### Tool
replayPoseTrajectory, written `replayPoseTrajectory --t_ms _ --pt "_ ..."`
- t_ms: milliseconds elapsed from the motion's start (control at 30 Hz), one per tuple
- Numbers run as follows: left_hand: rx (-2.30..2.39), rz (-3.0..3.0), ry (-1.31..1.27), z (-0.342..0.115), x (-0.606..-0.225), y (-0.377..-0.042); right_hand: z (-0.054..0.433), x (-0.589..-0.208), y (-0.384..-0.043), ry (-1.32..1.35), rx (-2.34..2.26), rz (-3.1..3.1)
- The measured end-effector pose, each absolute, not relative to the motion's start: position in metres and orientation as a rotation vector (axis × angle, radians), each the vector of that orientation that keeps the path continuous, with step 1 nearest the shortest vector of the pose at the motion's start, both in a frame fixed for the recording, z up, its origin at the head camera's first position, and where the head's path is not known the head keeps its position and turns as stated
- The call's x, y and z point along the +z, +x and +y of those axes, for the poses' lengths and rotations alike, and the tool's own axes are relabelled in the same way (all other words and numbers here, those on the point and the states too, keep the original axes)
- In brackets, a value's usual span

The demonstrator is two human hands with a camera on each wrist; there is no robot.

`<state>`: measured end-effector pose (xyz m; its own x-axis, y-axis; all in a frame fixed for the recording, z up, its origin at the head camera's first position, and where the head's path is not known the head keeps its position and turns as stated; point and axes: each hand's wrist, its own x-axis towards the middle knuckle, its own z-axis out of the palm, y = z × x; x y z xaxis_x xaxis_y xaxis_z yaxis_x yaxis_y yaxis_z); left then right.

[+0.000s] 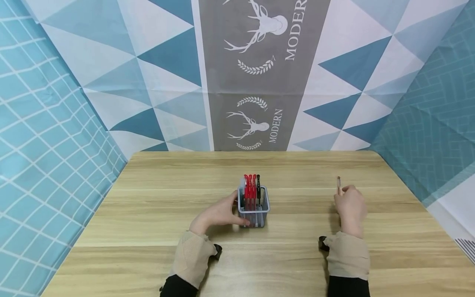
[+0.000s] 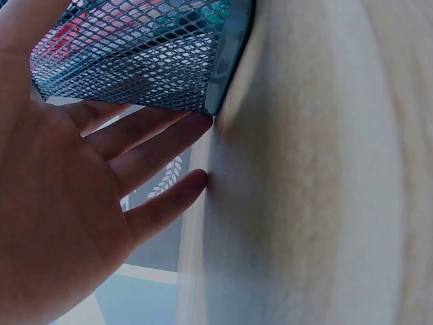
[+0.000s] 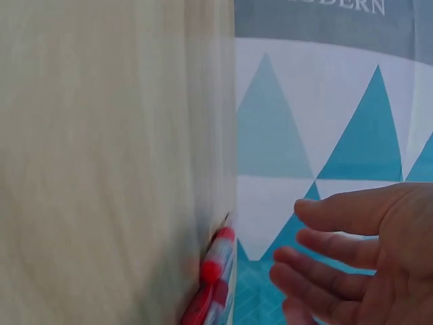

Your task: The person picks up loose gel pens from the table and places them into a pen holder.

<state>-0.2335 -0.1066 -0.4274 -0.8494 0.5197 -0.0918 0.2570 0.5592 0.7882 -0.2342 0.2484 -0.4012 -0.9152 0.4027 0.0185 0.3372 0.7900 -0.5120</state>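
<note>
In the head view, a grey mesh pen holder (image 1: 253, 218) stands upright mid-table with several red pens (image 1: 250, 187) and a black pen (image 1: 258, 185) in it. My left hand (image 1: 222, 211) holds it from the left, thumb across the near side and fingers behind. The left wrist view shows those fingers against the mesh (image 2: 155, 74). To the right, my right hand (image 1: 350, 208) is over the table beside a slim pen (image 1: 339, 185). In the right wrist view its fingers are loosely bent, apart from red pens (image 3: 218, 256) lying on the wood.
The wooden table (image 1: 156, 198) ends at a patterned cloth backdrop (image 1: 248, 82). A blue checked cloth (image 1: 48, 123) hangs at the left, and a teal cloth (image 1: 430, 136) at the right. Both wrists carry beige wraps (image 1: 349, 253) with small black pieces.
</note>
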Motion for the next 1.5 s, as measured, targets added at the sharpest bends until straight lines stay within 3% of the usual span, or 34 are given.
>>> replayPoseTrajectory --t_ms 267,1500 --pt "1.171 2.487 0.625 -0.1070 -0.4285 -0.2345 0.2599 -0.4055 -0.2322 -0.744 0.684 -3.028" --pt "1.184 2.479 0.644 -0.1065 -0.4285 -0.2345 0.2584 -0.4040 -0.2305 -0.806 0.658 -2.972"
